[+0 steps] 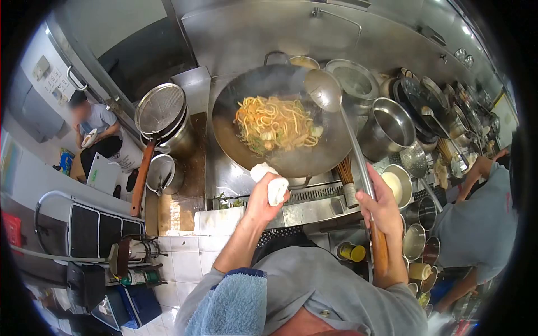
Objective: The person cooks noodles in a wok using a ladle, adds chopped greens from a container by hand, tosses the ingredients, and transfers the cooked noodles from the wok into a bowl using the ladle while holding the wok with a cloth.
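My left hand (262,201) is closed around a folded white cloth (270,178) at the near rim of a large wok (238,148); whether a wok handle lies under the cloth is hidden. Noodles (276,124) with bits of green and orange vegetables lie heaped in the wok, in light steam. In my right hand (384,208) is a long metal ladle (353,137) with a wooden handle end. Its bowl hangs over the wok's far right side, apart from the noodles.
Left of the wok, a wire strainer (161,109) rests on a pot. A deep steel pot (392,126), a perforated skimmer (413,161) and a bowl of pale liquid (395,185) stand right. One person (476,213) is close at right; another (101,131) sits far left.
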Tool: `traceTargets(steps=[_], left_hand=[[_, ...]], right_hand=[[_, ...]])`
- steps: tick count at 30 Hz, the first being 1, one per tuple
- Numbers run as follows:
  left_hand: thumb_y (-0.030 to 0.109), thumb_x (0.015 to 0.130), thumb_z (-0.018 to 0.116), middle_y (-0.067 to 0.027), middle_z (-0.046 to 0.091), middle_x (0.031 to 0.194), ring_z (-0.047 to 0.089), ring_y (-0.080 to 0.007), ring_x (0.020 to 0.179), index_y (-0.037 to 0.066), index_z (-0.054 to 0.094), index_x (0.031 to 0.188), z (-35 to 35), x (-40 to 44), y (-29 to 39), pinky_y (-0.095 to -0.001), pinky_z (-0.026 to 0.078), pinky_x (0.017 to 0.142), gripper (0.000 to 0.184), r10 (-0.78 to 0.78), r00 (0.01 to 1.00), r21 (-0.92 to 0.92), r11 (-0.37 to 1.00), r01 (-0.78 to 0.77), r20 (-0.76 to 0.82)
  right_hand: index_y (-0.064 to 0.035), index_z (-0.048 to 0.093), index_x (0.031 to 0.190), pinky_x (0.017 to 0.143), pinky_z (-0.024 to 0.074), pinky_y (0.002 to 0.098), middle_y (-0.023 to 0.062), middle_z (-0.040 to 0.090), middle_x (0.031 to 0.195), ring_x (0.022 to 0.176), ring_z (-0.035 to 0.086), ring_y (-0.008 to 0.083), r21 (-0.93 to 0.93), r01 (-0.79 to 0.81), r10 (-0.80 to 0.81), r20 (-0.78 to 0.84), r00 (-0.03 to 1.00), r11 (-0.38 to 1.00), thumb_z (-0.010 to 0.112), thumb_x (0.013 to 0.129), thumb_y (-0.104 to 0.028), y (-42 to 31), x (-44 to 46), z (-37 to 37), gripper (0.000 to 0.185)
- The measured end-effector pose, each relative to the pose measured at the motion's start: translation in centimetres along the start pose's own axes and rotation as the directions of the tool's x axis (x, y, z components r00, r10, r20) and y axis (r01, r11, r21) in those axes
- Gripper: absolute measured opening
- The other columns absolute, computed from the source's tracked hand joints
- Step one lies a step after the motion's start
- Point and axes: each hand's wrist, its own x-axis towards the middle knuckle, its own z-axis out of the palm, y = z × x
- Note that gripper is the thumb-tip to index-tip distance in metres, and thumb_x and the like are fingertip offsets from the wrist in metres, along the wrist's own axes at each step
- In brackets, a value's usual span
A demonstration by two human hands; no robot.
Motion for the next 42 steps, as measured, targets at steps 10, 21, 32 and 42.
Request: traceTargets(steps=[10, 21, 32, 42], left_hand=[[-0.001, 0.076, 0.056, -0.0061, 0.06, 0.087, 0.061, -0.018, 0.073, 0.001, 0.055, 0.099, -2.5, 3.4, -1.4, -0.0329, 0.05, 0.061, 0.023, 0.324, 0.944, 0.458, 0.849, -0.263, -0.06], [0.009, 0.078, 0.055, -0.0046, 0.057, 0.068, 0.053, -0.0153, 0.054, 0.01, 0.054, 0.083, -3.2, 2.6, -4.2, -0.0314, 0.041, 0.044, 0.005, -0.12, 0.973, -0.027, 0.993, 0.117, -0.198], [0.02, 0.086, 0.067, -0.0026, 0.063, 0.077, 0.063, -0.0166, 0.068, 0.013, 0.057, 0.093, -1.0, 2.3, -4.2, -0.036, 0.055, 0.06, 0.014, -0.267, 0.936, 0.089, 0.952, 0.294, -0.228], [-0.001, 0.072, 0.055, -0.0131, 0.064, 0.087, 0.064, -0.0216, 0.072, -0.003, 0.057, 0.094, -6.4, 3.3, -5.8, -0.0324, 0.055, 0.066, 0.022, -0.121, 0.968, 0.169, 0.972, 0.161, -0.221]], right_hand=[[-0.0072, 0.041, 0.123, 0.034, 0.0309, 0.0182, 0.0041, 0.045, 0.08, 0.047, 0.038, 0.0036, 0.798, -0.439, 0.202, 0.389, 0.899, 0.414, 0.051, 0.093, -0.006, 1.8, 4.5, 5.9, 0.032], [-0.0093, 0.045, 0.105, 0.039, 0.0311, 0.0189, 0.0027, 0.049, 0.081, 0.051, 0.04, 0.0043, 0.693, -0.618, 0.288, 0.547, 0.786, 0.372, 0.05, 0.094, -0.007, 3.4, 4.8, 1.6, 0.012], [-0.0178, 0.031, 0.143, 0.037, 0.0284, 0.0188, 0.0001, 0.041, 0.08, 0.049, 0.034, 0.0044, 0.499, -0.671, 0.352, 0.591, 0.726, 0.548, 0.045, 0.098, -0.012, 8.4, 3.9, -1.6, 0.048], [-0.0144, 0.026, 0.146, 0.035, 0.0283, 0.0207, 0.002, 0.045, 0.082, 0.045, 0.034, 0.0051, 0.528, -0.612, 0.276, 0.581, 0.766, 0.589, 0.051, 0.097, -0.022, 11.5, 4.0, -1.6, 0.055]])
